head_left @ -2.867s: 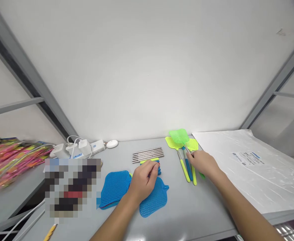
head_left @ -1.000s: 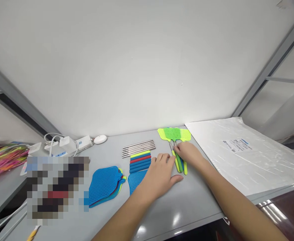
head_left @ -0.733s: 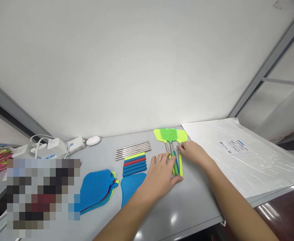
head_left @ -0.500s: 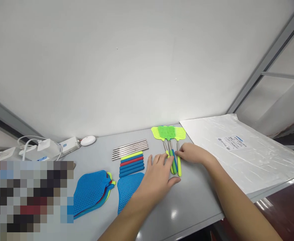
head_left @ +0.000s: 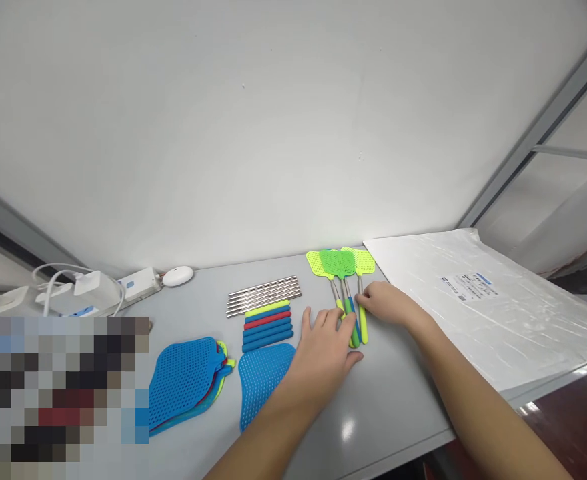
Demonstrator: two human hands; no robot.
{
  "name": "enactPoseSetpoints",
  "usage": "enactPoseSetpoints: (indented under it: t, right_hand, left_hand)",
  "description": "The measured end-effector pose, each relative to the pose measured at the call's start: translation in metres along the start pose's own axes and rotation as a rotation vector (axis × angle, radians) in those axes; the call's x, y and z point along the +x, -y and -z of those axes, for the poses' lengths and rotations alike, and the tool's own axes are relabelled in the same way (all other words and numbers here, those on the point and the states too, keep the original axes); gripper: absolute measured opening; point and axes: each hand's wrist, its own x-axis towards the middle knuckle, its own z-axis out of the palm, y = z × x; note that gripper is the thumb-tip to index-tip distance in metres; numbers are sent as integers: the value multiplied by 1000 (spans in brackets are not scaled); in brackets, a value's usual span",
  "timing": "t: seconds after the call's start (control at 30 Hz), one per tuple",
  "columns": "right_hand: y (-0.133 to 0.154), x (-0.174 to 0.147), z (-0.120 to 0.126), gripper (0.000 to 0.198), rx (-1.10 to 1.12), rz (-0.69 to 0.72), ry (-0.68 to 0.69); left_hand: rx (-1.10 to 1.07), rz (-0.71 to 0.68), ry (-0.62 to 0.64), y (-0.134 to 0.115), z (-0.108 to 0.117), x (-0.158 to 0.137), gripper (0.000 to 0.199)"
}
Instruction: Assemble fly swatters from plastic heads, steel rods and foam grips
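Several assembled fly swatters lie side by side, heads toward the wall, with a green head (head_left: 337, 263) overlapping yellow-green ones. My left hand (head_left: 326, 343) rests over the left handles, fingers spread, its fingertips by the green handle (head_left: 355, 330). My right hand (head_left: 386, 303) has curled fingers pinching the rightmost yellow-green fly swatter (head_left: 363, 327) where rod meets handle. Left of them are metal rods (head_left: 263, 295) in a row and loose coloured handles (head_left: 267, 327), mostly blue. A loose blue swatter head (head_left: 263, 380) is partly covered by my left forearm.
A stack of swatter heads (head_left: 186, 373), blue on top, lies at left beside a pixelated patch. Behind are a power strip (head_left: 141, 283) with chargers and cables, and a white oval device (head_left: 178, 276). A white wrapped package (head_left: 438, 300) with a label covers the right side.
The rightmost yellow-green fly swatter has slid slightly toward the wall with my right hand. My left hand stays over the handles. The view has shifted a little.
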Motion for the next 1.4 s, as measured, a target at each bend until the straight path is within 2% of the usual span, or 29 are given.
enactPoseSetpoints:
  t: [0.17, 0.3, 0.4, 0.6, 0.8, 0.9, 0.97, 1.17, 1.4]
  right_hand:
    - [-2, 3, -3, 41, -4, -19, 38]
    - [-3, 4, -4, 28, -8, -35, 99]
    - [-3, 3, -4, 34, -9, -42, 125]
    - [1, 1, -1, 33, -9, -45, 122]
    - [2, -1, 0, 29, -10, -60, 42]
    - [1, -3, 2, 42, -11, -62, -43]
    - [2, -4, 4, 43, -7, -54, -96]
    - [11, -2, 1, 36, 28, 39, -208]
    - [24, -4, -6, 30, 74, 110, -245]
  left_hand:
    - [35, 16, -3, -1, -3, 4, 41]
    - [45, 26, -5, 1, -4, 5, 41]
    - [37, 23, -27, 2, -4, 6, 38]
    - [28, 22, -38, 2, -2, 6, 37]
    - [23, 9, -47, 1, 0, 4, 40]
    - [8, -6, -51, -1, 2, 3, 41]
    - [-5, -12, -56, -3, 3, 3, 39]
    - [-7, -13, -73, -3, 2, 2, 38]
    - [5, -18, -68, -2, -1, 4, 41]
